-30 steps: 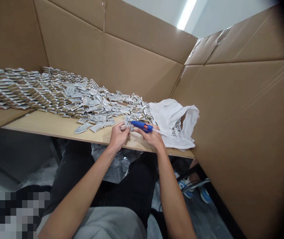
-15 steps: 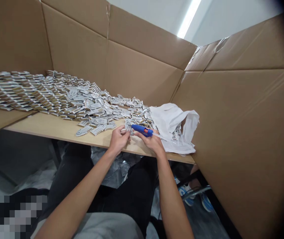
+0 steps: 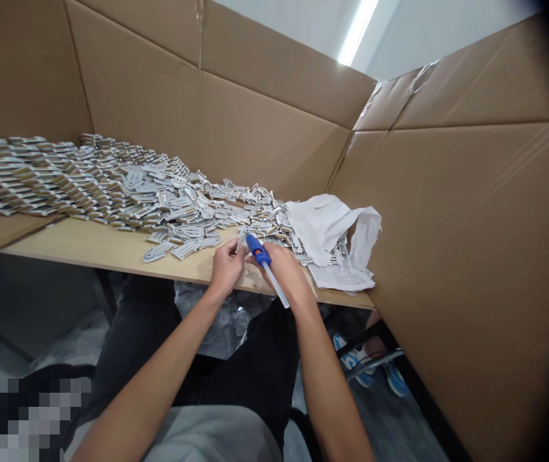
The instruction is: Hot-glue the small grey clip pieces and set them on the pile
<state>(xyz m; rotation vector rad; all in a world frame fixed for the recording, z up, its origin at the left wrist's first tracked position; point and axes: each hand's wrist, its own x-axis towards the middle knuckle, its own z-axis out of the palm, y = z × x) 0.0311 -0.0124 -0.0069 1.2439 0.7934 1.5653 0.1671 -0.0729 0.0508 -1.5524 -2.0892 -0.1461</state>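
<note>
My left hand (image 3: 227, 266) is closed in a pinch on a small grey-white cut-out piece (image 3: 242, 236), held upright just above the table. My right hand (image 3: 284, 269) is wrapped round a blue glue gun (image 3: 257, 249) with an orange part on its side. A translucent glue stick (image 3: 277, 285) sticks out of its back end, towards me. The gun's front end is close to the piece in my left hand; whether they touch I cannot tell. Behind both hands lies a heap of similar flat cut-out pieces (image 3: 185, 212).
Stacked pieces (image 3: 24, 176) run along the left of the wooden table (image 3: 105, 247). A crumpled white bag (image 3: 322, 221) with pieces in it lies on the right. Tall cardboard walls (image 3: 269, 122) enclose the back and sides. Another person's shoes (image 3: 351, 359) show below right.
My right hand has turned the glue gun, so its back end and glue stick now point down towards me instead of to the right. My left hand keeps its piece nearly in place.
</note>
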